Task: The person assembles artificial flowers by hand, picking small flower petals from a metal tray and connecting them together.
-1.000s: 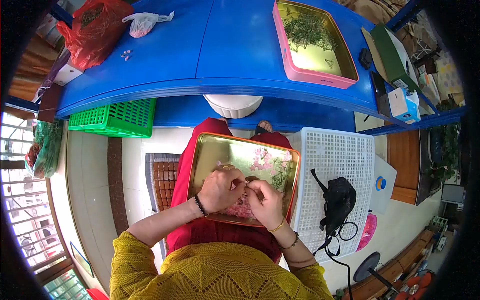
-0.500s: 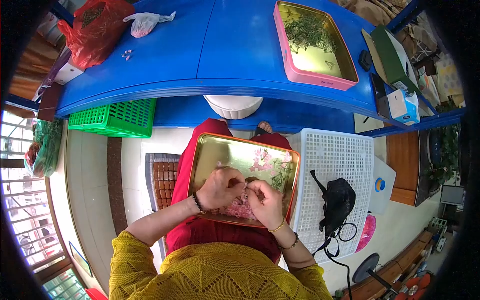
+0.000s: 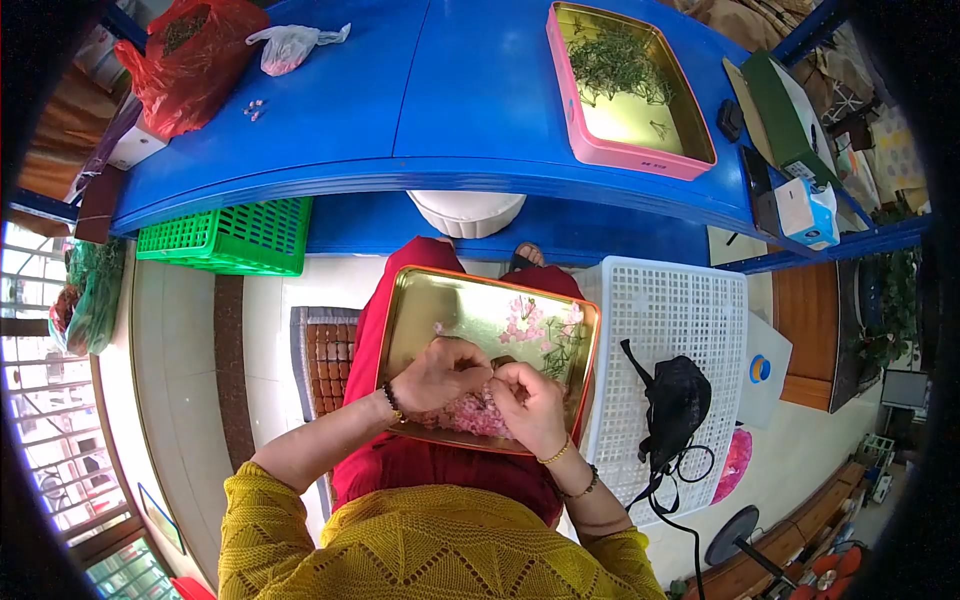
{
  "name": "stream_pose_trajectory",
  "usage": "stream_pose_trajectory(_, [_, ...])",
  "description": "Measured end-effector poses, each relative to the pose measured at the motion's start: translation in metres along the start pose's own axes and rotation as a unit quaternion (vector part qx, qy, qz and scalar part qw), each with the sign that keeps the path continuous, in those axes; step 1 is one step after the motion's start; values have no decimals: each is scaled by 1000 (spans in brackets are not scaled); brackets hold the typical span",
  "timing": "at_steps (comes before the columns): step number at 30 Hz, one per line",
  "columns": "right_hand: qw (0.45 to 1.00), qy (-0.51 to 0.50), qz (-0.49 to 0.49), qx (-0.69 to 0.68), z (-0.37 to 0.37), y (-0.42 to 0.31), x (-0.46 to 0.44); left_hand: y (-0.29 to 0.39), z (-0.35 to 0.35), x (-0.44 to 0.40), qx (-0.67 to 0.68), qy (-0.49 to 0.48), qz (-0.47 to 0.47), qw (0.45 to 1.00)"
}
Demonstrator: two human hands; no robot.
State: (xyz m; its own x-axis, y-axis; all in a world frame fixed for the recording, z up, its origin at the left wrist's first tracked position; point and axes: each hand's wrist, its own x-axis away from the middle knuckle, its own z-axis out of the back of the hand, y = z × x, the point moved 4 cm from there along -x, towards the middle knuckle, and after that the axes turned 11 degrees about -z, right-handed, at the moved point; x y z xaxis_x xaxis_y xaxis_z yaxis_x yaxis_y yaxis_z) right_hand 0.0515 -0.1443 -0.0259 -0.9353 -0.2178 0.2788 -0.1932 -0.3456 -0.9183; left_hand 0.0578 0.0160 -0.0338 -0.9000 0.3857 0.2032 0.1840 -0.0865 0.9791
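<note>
A shallow gold-lined tin (image 3: 445, 287) with an orange rim rests on the red-clad lap. Over its middle, my left hand (image 3: 440, 377) is closed in a pinch; what lies in its fingertips is hidden. My right hand (image 3: 533, 410) meets it there, thumb and finger pinched on what looks like a small pink flower, mostly covered. Beneath the hands lies a heap of pink blossoms (image 3: 472, 417). Looser pink flower sprigs (image 3: 524, 320) are spread at the tin's far right, with green stems (image 3: 563, 355) beside them.
On the blue shelf (image 3: 330, 110) stand a pink tin (image 3: 630, 158) of green stems, a red plastic bag (image 3: 195, 80) and a small white bag (image 3: 288, 52). A white crate (image 3: 625, 300) at my right bears a black pouch (image 3: 680, 400). A green crate (image 3: 245, 235) sits under the shelf.
My left hand has turned slightly, its fingers lowered and closer to my right fingertips. My right hand and the tin stay nearly where they were.
</note>
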Motion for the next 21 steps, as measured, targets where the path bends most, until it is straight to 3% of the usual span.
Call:
stream_pose_trajectory(6, [1000,10,8,-13,1,-3,0,16,-1,1,-50,41,-54,996])
stream_pose_trajectory(9, [998,-8,2,-56,2,-1,-1,39,-3,0,-165,26,-176,970])
stream_pose_trajectory(15, [996,-33,-32,-74,1,3,-1,39,-6,3,-217,22,-197,956])
stream_pose_trajectory(21, [987,-62,-81,-121,4,2,-3,36,-3,0,-146,45,-176,972])
